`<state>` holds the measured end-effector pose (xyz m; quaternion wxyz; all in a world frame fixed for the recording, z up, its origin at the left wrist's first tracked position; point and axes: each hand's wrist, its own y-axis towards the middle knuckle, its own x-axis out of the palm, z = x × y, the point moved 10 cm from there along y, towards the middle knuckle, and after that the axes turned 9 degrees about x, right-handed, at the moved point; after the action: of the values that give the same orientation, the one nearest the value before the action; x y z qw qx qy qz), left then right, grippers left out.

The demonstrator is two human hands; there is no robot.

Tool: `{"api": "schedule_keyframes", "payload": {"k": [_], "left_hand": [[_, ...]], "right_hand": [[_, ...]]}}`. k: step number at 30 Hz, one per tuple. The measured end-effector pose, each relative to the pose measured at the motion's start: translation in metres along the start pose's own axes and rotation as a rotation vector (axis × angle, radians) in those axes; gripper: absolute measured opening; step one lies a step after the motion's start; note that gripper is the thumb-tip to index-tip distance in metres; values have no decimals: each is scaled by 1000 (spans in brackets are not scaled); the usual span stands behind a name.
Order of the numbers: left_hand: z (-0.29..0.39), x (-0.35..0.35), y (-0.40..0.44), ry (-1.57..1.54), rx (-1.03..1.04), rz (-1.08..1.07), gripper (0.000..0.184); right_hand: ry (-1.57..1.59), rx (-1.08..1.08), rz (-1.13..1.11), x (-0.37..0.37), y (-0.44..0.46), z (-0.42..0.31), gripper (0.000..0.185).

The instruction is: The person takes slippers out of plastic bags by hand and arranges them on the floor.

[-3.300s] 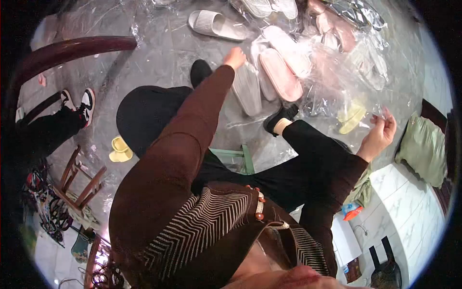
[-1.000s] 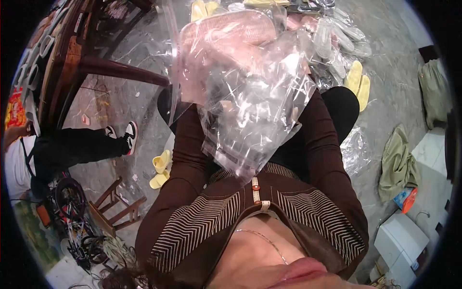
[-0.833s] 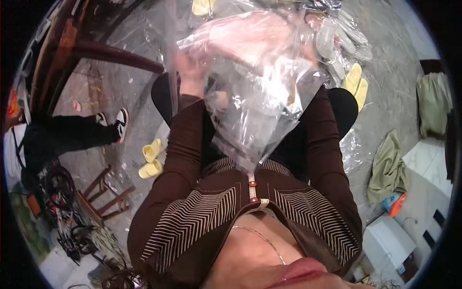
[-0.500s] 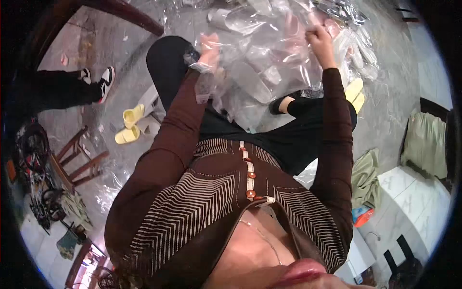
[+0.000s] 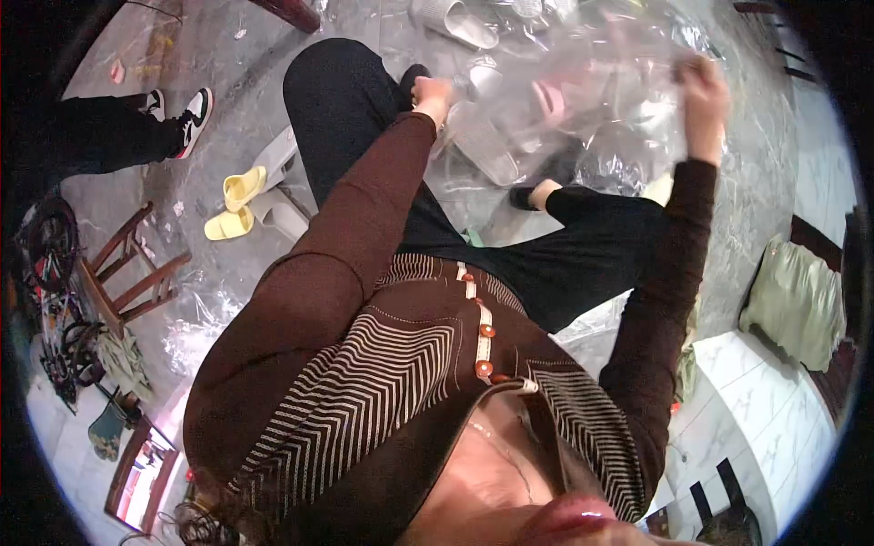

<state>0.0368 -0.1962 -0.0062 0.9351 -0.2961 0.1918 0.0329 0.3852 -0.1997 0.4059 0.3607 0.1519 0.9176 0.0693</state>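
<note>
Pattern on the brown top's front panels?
Pale chevron stripes on the front panels, best in the head view.

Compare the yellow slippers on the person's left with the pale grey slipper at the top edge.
Colour: the yellow slippers are bright; the pale grey slipper is muted.
Grouping: the yellow slippers lie as two together; the pale grey slipper lies beside clear plastic.
Both kinds are open-heeled and rest on the floor.

clear, glossy plastic over stone-look grey
the crinkled plastic film (image 5: 628, 118) threw bright glints; the grey floor (image 5: 355, 20) looked smooth, the trousers (image 5: 332, 100) matt cloth, the chair (image 5: 141, 273) brown wood.
</note>
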Motion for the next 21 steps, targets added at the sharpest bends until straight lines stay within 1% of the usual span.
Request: {"api": "schedule_keyframes", "payload": {"k": [1, 2, 4, 6, 7, 8, 9, 10, 11, 12, 13, 15, 18, 21], "left_hand": [[-5, 4, 2, 38, -25, -3, 36], [-9, 8, 4, 76, -48, -7, 37], [-11, 13, 12, 132, -79, -12, 40], [-10, 18, 19, 161, -87, -15, 41], [-8, 19, 22, 176, -86, -21, 41], [-10, 20, 25, 210, -81, -33, 41], [-12, 22, 26, 249, -76, -47, 41], [-20, 25, 32, 251, -86, -47, 41], [-20, 30, 41, 276, -39, -69, 41], [-23, 36, 50, 303, 9, -91, 41], [-23, 43, 57, 332, 57, -115, 41], [-23, 52, 65, 334, 74, -130, 41], [-22, 74, 80, 304, 145, -185, 40], [-40, 101, 84, 306, 134, -369, 39]], "right_hand": [[149, 53, 70, -32, -2, -1, 14], [-66, 232, 227, -60, -16, -22, 15], [140, 189, 353, -105, -25, 2, 15], [-90, 209, 466, -138, -35, 20, 15], [-22, 199, 535, -153, -42, 35, 12], [45, 194, 601, -162, -51, 49, 9], [43, 200, 590, -157, -58, 54, 9], [60, 239, 679, -155, -70, 58, 7], [79, 277, 770, -154, -80, 69, 5], [80, 284, 766, -152, -89, 100, 5], [58, 267, 685, -150, -96, 142, 8], [37, 261, 605, -140, -94, 164, 11], [497, 636, 675, -136, -116, 219, 20], [492, 629, 689, -133, -117, 219, 22]]}}
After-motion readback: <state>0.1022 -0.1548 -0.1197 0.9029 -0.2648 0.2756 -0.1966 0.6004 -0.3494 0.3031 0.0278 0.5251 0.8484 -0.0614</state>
